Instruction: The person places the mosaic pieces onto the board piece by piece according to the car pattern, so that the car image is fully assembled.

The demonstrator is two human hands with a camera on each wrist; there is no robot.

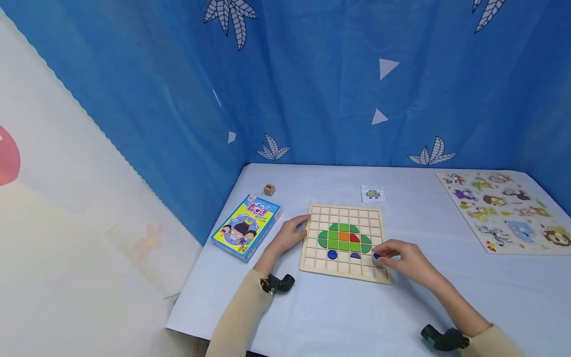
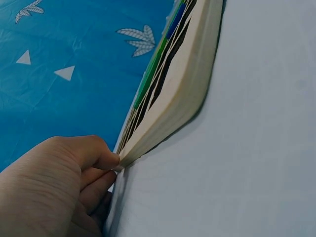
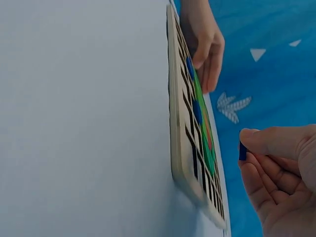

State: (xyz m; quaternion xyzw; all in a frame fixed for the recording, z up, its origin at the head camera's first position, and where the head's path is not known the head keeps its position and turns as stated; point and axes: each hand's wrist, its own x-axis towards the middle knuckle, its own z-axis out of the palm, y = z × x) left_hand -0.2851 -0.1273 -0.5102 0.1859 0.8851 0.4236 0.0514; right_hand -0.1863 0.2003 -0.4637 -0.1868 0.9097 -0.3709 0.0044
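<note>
Your right hand pinched a small blue piece just above the grid board's right edge. Your left hand gripped the board's left edge, fingers curled. The board lay flat on the counter, a game box just left of it.
</note>
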